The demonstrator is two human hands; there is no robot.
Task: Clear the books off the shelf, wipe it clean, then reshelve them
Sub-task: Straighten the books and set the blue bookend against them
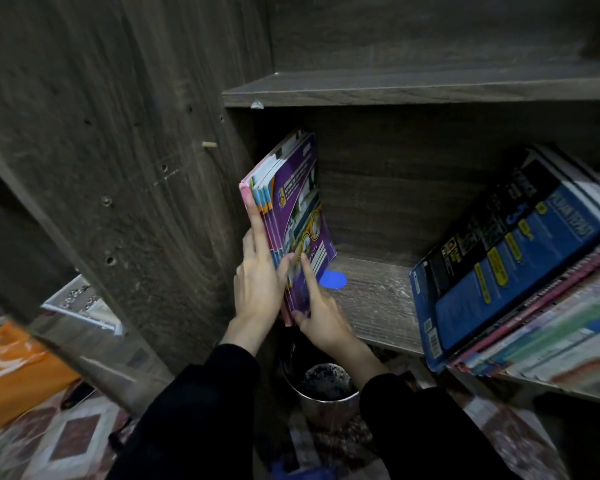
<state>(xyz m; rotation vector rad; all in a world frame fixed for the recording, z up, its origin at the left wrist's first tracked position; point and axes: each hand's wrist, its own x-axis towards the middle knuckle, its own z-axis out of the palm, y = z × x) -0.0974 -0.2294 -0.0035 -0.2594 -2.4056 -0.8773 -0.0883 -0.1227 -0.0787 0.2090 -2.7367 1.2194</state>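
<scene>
Here is the bundle of purple workbooks (293,206), up on edge at the far left end of the shelf (374,299), close against the bookcase side panel (136,168) and tilted a little, top leaning left. Both hands are on it. The left hand (257,275) lies along the spines with its fingers (255,216) stretched straight up, thumb wrapped round onto the front cover, so the bundle is clamped between thumb and fingers. The right hand (323,308) has the near bottom corner: index finger laid up the cover, thumb hooked under the lower edge. That near corner hangs out past the shelf's front edge; whether the far corner sits on the board, I cannot tell.

Just behind the bundle a small blue piece (334,279) lies flat on the shelf. Over at the right end, well apart, a slanted stack of books (534,306) rests on the same board, a blue-and-black cover (492,271) on top. An upper shelf board (395,88) runs above. Below the wrists stands a round metal container (326,389), and to the left an orange bag (14,368) sits on a patterned floor (66,441). Both sleeves are black.
</scene>
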